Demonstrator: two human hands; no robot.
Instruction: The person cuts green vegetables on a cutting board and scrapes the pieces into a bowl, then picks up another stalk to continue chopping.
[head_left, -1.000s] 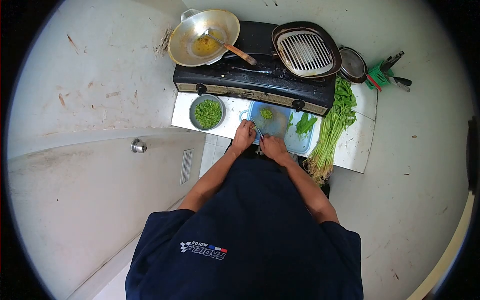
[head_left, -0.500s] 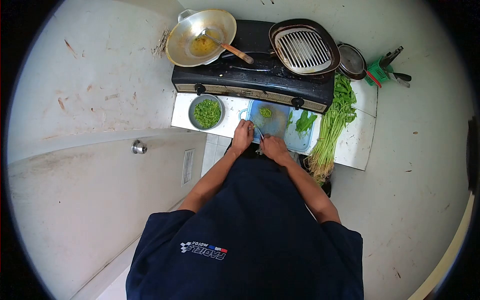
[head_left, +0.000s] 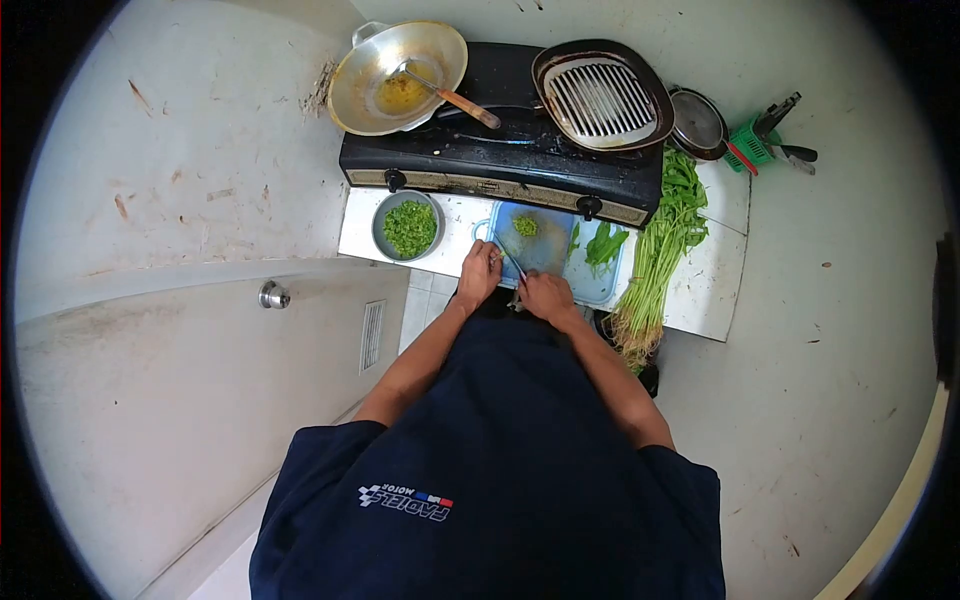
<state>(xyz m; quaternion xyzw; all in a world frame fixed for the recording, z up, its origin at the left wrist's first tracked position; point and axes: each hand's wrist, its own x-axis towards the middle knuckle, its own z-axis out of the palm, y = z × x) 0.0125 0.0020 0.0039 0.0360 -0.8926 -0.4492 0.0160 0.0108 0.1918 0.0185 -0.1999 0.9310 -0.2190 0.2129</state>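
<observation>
My right hand (head_left: 546, 294) is closed around the handle of a knife (head_left: 514, 262), whose blade angles up and left over the blue cutting board (head_left: 548, 258). At the board's left edge, my left hand (head_left: 481, 268) has its fingers pinched on a small bit of green stem (head_left: 501, 253), close to the blade. A little pile of chopped green stems (head_left: 525, 226) lies on the board above the knife. Loose green leaves (head_left: 604, 246) rest on the right part of the board. Left of it stands a grey bowl (head_left: 377, 228) filled with chopped greens (head_left: 410, 229).
A long bunch of leafy greens with roots (head_left: 650, 270) hangs over the counter's front edge. Behind the board is a black gas stove (head_left: 480, 160) bearing a wok (head_left: 350, 95) with a wooden-handled ladle (head_left: 468, 104) and a grill pan (head_left: 661, 115). A green basket (head_left: 748, 145) holds utensils.
The knife blade has shifted slightly beside my left fingertips. My hands stay in nearly the same place, and the whole view has moved a little.
</observation>
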